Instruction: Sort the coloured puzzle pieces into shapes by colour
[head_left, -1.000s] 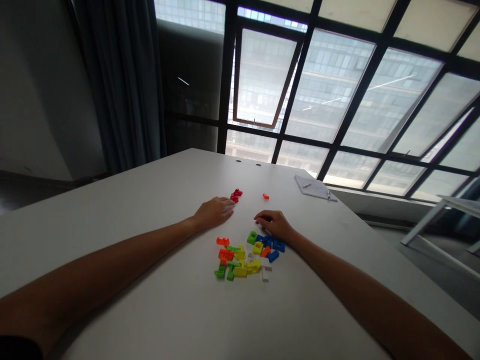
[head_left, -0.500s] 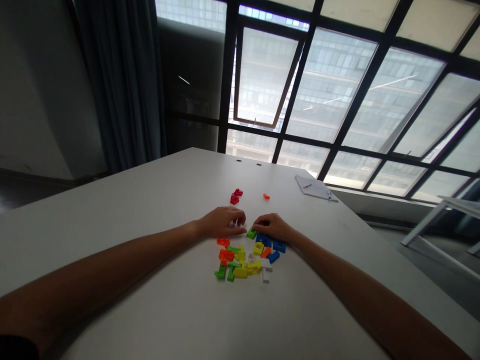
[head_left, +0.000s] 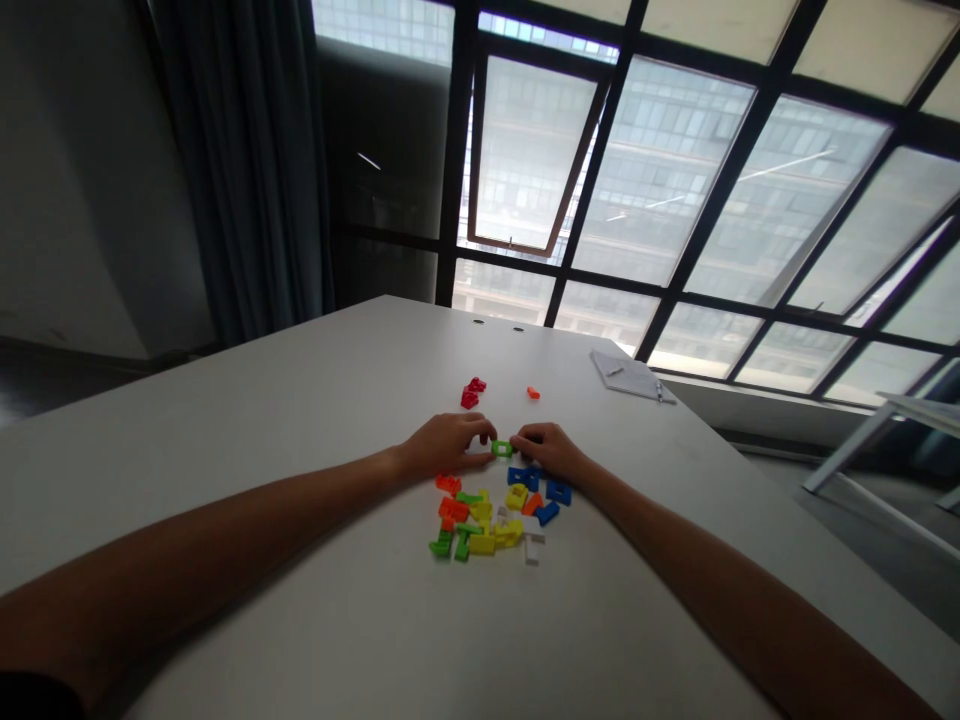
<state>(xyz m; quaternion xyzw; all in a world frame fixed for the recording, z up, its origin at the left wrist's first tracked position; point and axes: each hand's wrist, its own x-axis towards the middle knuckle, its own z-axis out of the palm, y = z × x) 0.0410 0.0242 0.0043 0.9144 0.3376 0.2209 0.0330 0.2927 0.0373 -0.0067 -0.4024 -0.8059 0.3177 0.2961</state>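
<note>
A small green block [head_left: 502,448] with a square hole sits between both my hands, just above the table. My left hand [head_left: 450,444] pinches its left side with curled fingers. My right hand [head_left: 546,449] grips its right side, fingers bent. Right below them lies a pile of small plastic blocks [head_left: 491,515] in orange, yellow, green, blue and white. Beyond my hands lie red blocks [head_left: 471,392] and a lone orange block [head_left: 532,392].
The white table [head_left: 300,420] runs to a far edge under large windows. A notepad with a pen [head_left: 631,376] lies at the far right. A dark curtain [head_left: 240,170] hangs at the left. Another white table frame [head_left: 885,440] stands off to the right.
My left hand came back from near the red blocks to the pile. The green block left the pile's top edge and is now pinched between both hands.
</note>
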